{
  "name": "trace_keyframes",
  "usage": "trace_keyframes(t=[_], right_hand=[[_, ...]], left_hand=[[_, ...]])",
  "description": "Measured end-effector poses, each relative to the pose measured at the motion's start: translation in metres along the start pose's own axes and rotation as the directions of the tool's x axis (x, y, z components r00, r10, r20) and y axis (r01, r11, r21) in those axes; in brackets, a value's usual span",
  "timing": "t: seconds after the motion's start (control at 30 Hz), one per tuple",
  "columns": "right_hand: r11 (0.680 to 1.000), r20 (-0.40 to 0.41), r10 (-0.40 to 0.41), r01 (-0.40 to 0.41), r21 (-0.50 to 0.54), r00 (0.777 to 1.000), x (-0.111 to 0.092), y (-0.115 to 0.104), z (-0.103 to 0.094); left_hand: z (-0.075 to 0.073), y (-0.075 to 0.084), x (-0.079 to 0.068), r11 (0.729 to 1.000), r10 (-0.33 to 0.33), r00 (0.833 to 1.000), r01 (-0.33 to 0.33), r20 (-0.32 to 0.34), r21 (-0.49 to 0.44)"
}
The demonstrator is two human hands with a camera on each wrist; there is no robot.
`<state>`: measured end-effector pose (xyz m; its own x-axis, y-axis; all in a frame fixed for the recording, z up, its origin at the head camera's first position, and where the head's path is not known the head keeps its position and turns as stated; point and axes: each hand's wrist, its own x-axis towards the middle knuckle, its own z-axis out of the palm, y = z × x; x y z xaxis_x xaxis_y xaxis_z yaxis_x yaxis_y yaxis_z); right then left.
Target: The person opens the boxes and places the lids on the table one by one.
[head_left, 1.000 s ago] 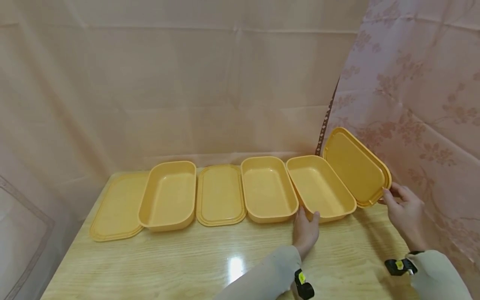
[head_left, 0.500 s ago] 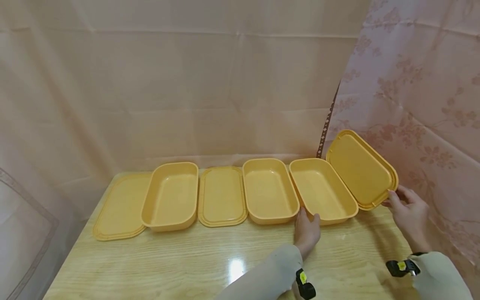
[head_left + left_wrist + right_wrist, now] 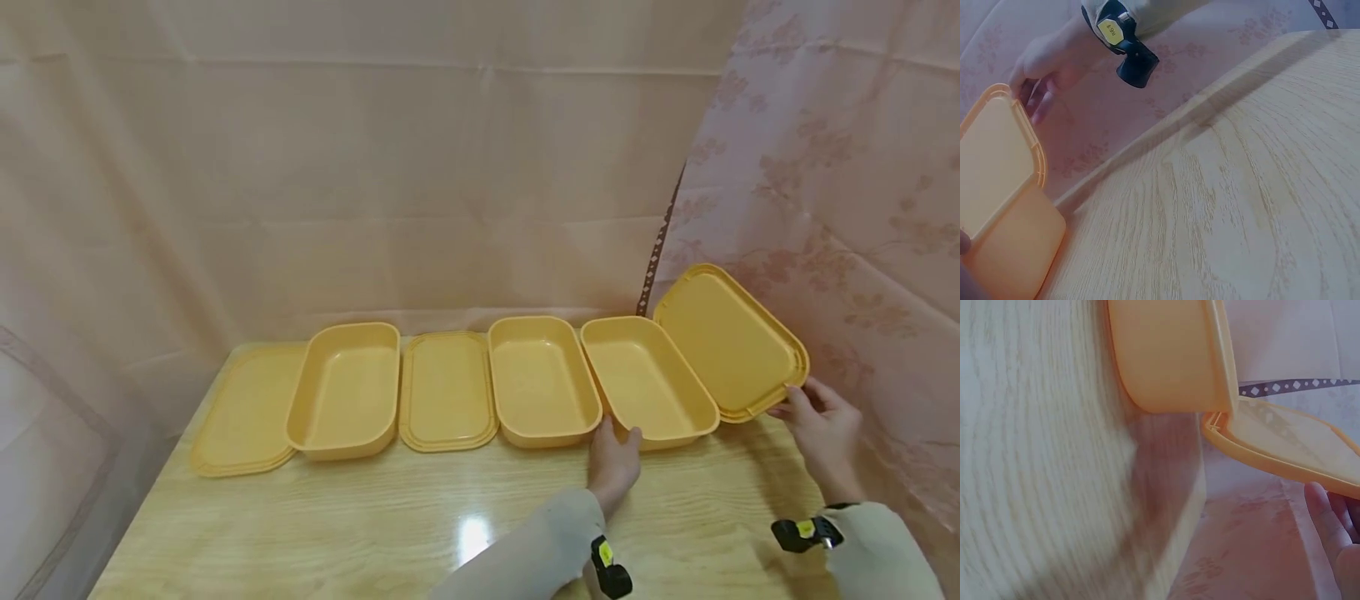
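Observation:
In the head view, the rightmost yellow plastic food container [image 3: 648, 379] stands uncovered on the table. My left hand [image 3: 613, 462] holds its near left corner, thumb at the front wall and fingers at the side facing the neighbouring container. Beside the container's right rim, a yellow lid [image 3: 731, 346] leans outward at a slant, its inner face showing. My right hand [image 3: 823, 425] pinches the lid's near right corner, with the thumb on the edge and the other fingers partly hidden behind. The right wrist view shows the lid [image 3: 1291, 434] meeting the container's rim [image 3: 1225, 362].
Another uncovered container [image 3: 546, 379] stands close on the left, followed by a flat lid [image 3: 448, 392], a third container [image 3: 345, 387] and a lid [image 3: 251, 408] partly behind it. All lie along the back of the wooden table [image 3: 360, 525]. Curtains hang behind and at the right.
My right hand has moved a little right and down, swinging the lid further outward from the container. My left hand keeps its place at the container's corner.

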<state>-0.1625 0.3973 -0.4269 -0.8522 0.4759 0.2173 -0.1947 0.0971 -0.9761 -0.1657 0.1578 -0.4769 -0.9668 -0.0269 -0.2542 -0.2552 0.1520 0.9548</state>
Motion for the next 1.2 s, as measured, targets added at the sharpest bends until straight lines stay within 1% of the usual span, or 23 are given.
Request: trace_keyframes(t=[0.13,0.2,0.3,0.4,0.53,0.6,0.73,0.8,0.83,0.93,1.0,1.03,1.07,1.1,1.17,1.2], right_hand=[[0.996,-0.011,0.063,-0.062,0.063,0.998,0.002,0.002,-0.005],[0.993,-0.016,0.096,-0.095,0.063,0.995,0.002,0.003,-0.006],[0.992,-0.025,0.127,-0.126,0.017,0.992,0.002,0.005,-0.007],[0.988,-0.036,0.140,-0.142,-0.065,0.989,0.003,0.009,-0.007],[0.973,-0.033,0.151,-0.155,-0.173,0.988,0.002,0.014,-0.009],[0.972,-0.031,0.153,-0.157,-0.177,0.988,0.002,0.016,-0.010],[0.980,-0.029,0.161,-0.163,-0.114,0.987,0.004,0.019,-0.010],[0.985,-0.024,0.157,-0.158,-0.069,0.987,0.008,0.028,-0.013],[0.986,-0.025,0.155,-0.156,-0.056,0.988,0.011,0.034,-0.016],[0.992,-0.023,0.128,-0.128,-0.013,0.992,0.024,0.061,-0.027],[0.993,-0.029,0.113,-0.112,0.035,0.993,0.031,0.077,-0.034],[0.994,-0.031,0.109,-0.108,0.029,0.994,0.032,0.082,-0.035],[0.994,-0.028,0.108,-0.106,0.037,0.994,0.033,0.085,-0.036],[0.993,-0.036,0.120,-0.120,0.010,0.992,0.032,0.084,-0.035],[0.988,-0.051,0.153,-0.152,0.015,0.987,0.027,0.078,-0.031],[0.983,-0.066,0.185,-0.186,0.002,0.980,0.024,0.072,-0.028]], left_hand=[[0.002,0.002,-0.001,1.000,-0.023,1.000,0.023,0.001,-0.014],[0.002,0.002,-0.001,0.999,-0.033,0.999,0.033,-0.005,-0.023],[0.002,0.001,-0.001,0.998,-0.044,0.999,0.043,-0.004,-0.035],[0.002,0.000,-0.002,0.998,-0.048,0.999,0.048,-0.003,-0.044],[0.001,-0.002,-0.002,0.998,-0.039,0.999,0.039,-0.006,-0.051],[0.001,-0.002,0.000,0.998,-0.034,0.999,0.034,-0.006,-0.048],[-0.001,-0.001,0.002,0.999,-0.020,1.000,0.019,-0.007,-0.032],[-0.001,-0.001,0.004,0.999,-0.018,1.000,0.017,-0.007,-0.029],[-0.001,-0.002,0.004,1.000,-0.013,1.000,0.013,-0.009,-0.026],[0.000,-0.002,0.005,0.999,-0.021,1.000,0.021,-0.007,-0.025],[0.000,-0.003,0.004,1.000,-0.019,1.000,0.018,-0.008,-0.025],[0.000,-0.003,0.004,1.000,-0.019,1.000,0.019,-0.008,-0.025],[0.000,-0.004,0.004,0.999,-0.022,1.000,0.022,-0.006,-0.027],[0.000,-0.004,0.004,0.999,-0.022,1.000,0.022,-0.007,-0.028],[0.000,-0.004,0.004,0.999,-0.018,1.000,0.018,-0.008,-0.031],[-0.001,-0.004,0.004,1.000,-0.013,1.000,0.013,-0.010,-0.028]])
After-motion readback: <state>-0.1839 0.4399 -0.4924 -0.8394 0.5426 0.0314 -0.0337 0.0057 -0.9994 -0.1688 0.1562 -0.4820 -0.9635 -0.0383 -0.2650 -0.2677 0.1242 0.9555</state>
